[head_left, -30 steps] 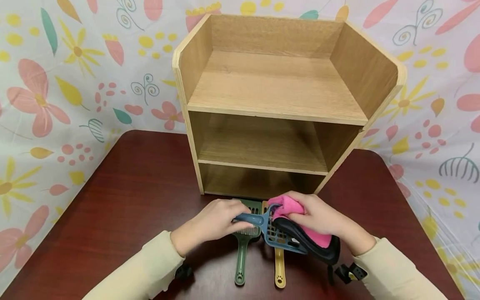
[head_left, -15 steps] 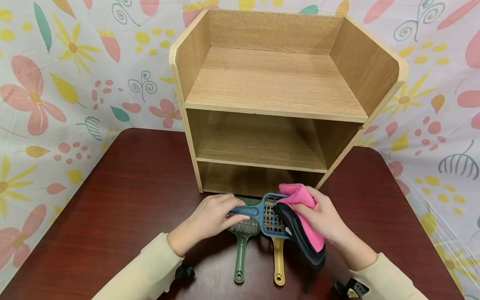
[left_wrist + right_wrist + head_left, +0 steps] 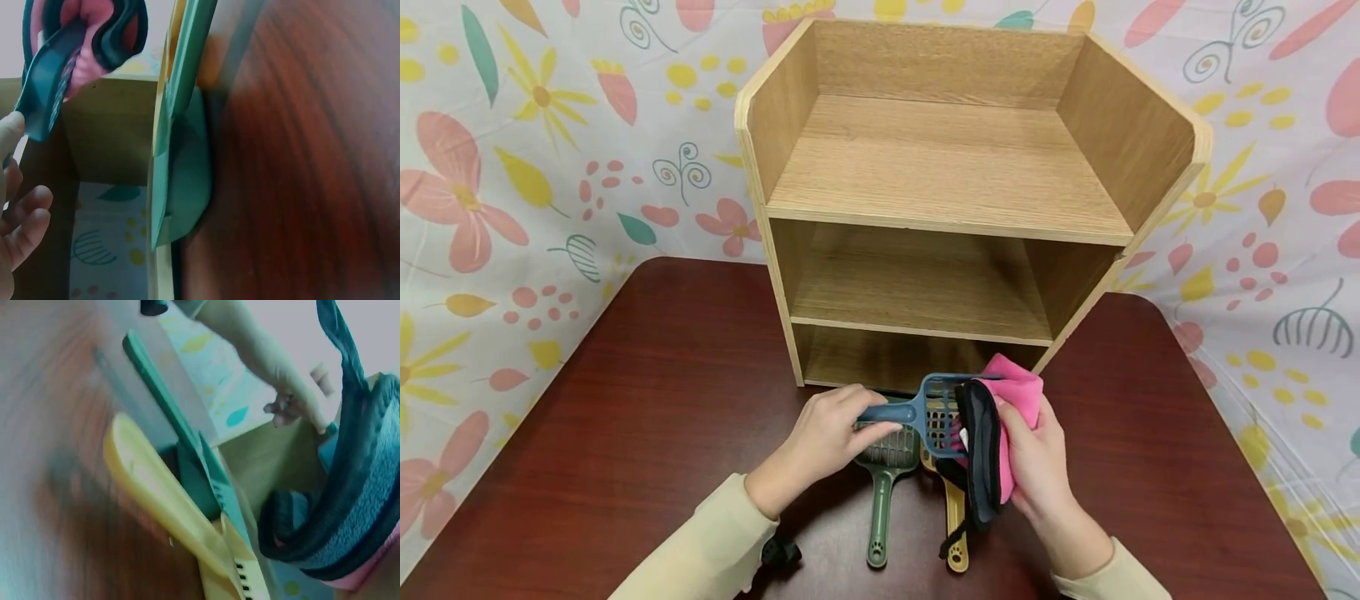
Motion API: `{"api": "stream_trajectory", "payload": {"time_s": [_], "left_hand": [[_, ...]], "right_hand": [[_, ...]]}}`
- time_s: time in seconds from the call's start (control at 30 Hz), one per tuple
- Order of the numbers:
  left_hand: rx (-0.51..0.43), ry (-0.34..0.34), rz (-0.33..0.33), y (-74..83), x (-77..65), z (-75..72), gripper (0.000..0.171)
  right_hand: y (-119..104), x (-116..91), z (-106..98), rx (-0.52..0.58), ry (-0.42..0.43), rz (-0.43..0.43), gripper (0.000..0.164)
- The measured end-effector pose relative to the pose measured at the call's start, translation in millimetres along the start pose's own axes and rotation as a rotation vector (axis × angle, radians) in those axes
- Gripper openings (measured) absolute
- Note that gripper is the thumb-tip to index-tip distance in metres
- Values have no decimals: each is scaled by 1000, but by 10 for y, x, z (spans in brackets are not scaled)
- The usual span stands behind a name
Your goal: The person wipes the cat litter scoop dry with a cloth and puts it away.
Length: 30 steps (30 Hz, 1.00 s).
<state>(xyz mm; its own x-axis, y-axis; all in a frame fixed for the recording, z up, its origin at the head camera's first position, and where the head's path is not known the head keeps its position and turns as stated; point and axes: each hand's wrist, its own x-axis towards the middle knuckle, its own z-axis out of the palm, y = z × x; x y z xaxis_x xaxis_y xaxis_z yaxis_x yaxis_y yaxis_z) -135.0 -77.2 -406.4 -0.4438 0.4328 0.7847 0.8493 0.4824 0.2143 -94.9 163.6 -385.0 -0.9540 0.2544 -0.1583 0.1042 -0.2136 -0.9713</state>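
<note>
At lower centre we see a blue scoop (image 3: 912, 414), handle pinched between left hand (image 3: 829, 432) thumb and fingers, pink-and-black cloth (image 3: 983, 454) gripped by right hand (image 3: 1039, 457), white tag (image 3: 964, 438) illegible.

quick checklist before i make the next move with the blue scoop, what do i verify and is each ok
1. Left hand grips blue scoop: ok, pinched at the handle.
2. Right hand has pink-and-black cloth: ok, held.
3. Cloth at the scoop's slotted end: ok, it overlaps that end.
4. Spot directly beneath free for setting down: not ok, green scoop and yellow scoop lie there.
5. Slots fully clean: cannot tell, the cloth hides part.
</note>
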Motion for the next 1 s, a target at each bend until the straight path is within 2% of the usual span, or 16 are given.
{"api": "stream_trajectory", "payload": {"time_s": [0.33,0.53,0.67,0.77,0.9,1.0], "left_hand": [[4,32,-124,131,-67,110,27],[-19,42,-167,205,-113,205,25],[-31,91,-165,254,-130,282,24],[-30,142,-145,290,-127,357,24],[-31,212,-108,322,-126,432,27],[-32,232,-83,328,-125,443,30]], "right_hand": [[124,-78,213,390,216,-91,35],[163,-71,318,532,260,-129,35],[192,-92,402,563,268,-127,37],[215,-118,471,549,252,-101,45],[235,-153,526,503,209,-40,56],[237,-175,527,467,183,23,59]]}}
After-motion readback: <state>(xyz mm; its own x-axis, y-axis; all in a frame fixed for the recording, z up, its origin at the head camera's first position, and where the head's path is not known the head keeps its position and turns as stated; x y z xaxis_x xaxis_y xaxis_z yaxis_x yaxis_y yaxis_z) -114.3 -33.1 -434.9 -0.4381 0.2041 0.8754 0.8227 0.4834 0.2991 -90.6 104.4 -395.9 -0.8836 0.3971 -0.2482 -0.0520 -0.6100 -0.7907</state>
